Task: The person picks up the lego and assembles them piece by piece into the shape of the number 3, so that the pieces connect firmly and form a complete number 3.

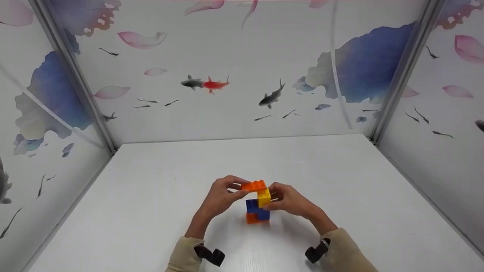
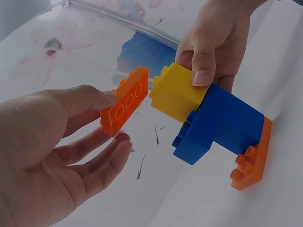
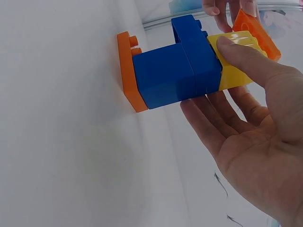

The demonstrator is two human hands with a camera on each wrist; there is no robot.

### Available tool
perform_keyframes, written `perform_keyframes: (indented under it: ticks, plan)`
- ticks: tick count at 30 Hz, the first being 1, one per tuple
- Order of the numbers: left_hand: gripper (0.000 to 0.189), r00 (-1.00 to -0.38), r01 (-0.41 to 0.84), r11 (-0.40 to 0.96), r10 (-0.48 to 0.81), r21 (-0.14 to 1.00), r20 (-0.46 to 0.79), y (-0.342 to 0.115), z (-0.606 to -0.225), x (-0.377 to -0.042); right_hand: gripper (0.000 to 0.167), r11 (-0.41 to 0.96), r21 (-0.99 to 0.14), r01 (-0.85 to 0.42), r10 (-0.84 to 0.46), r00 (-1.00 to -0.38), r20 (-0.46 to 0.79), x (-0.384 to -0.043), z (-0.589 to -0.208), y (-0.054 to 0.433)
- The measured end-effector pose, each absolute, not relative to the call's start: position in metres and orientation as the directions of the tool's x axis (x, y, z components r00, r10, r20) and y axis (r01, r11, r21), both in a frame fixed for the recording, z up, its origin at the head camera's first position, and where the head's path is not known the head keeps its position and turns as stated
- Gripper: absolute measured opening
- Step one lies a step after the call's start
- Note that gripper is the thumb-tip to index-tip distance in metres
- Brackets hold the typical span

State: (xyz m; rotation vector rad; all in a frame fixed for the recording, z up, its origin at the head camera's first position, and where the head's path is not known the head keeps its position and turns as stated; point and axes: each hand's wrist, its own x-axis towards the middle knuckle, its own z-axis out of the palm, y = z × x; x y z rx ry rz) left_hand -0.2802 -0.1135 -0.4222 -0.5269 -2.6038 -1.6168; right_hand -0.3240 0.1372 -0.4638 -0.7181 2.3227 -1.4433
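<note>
My left hand (image 1: 223, 194) pinches one end of a thin orange building brick (image 2: 125, 101) between thumb and fingers; its hollow underside with rings shows in the left wrist view. Just apart from it, a yellow brick (image 2: 179, 92) tops a stack, studs facing the orange piece. My right hand (image 1: 289, 198) grips that yellow brick, thumb on one face and fingers behind. Below the yellow come blue bricks (image 3: 165, 73), the upper one jutting out to one side. A flat orange brick (image 3: 129, 73) forms the stack's base, low at the white table, with bare studs on one end.
The white table (image 1: 159, 170) spreads around the stack. Walls printed with fish and petals (image 1: 234, 45) enclose its back and both sides, with metal corner posts (image 1: 72, 71). Small black wrist cameras (image 1: 211, 256) sit at both sleeve cuffs.
</note>
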Motion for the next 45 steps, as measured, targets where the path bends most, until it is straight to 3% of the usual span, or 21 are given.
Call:
perform_keyframes:
  ticks: [18, 45]
  plan:
    - [0.037, -0.935, 0.264, 0.342, 0.321, 0.902, 0.152, -0.107, -0.431, -0.281, 0.04, 0.335, -0.901, -0.274, -0.59, -0.807, 0.027, -0.321, -0.464, 0.137]
    - [0.028, -0.94, 0.286, 0.382, 0.288, 0.879, 0.18, -0.1, -0.431, -0.281, 0.037, 0.322, -0.907, -0.273, -0.591, -0.806, 0.033, -0.319, -0.461, 0.137]
